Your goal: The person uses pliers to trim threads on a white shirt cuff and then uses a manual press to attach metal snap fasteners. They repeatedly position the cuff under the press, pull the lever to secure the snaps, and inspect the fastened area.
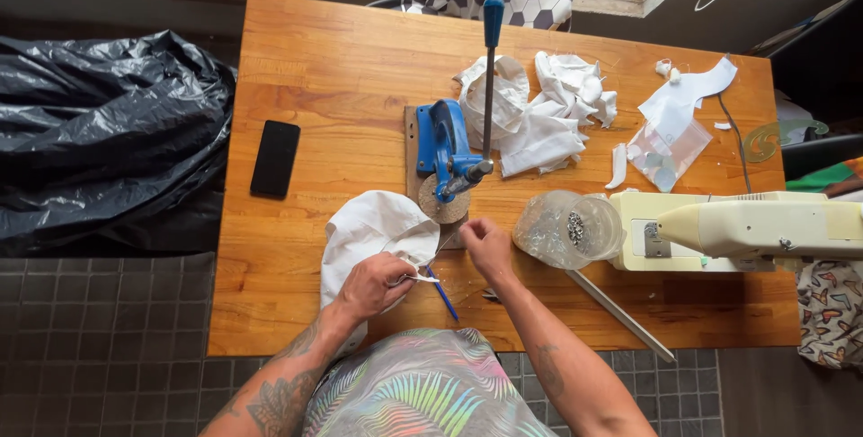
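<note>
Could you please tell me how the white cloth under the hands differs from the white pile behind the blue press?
The cloth is a single rounded piece, lying smooth; the pile is several crumpled scraps. The left hand touches the cloth; no hand touches the pile. The cloth lies near the front edge, the pile farther back. Both are white fabric on the table.

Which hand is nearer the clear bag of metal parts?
Right. The right hand sits just left of the clear bag of metal parts, a small gap apart. The left hand is farther left, on the white fabric.

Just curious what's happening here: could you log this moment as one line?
left hand: grip on white cloth | right hand: pinching near blue press | surface: wooden table
</note>
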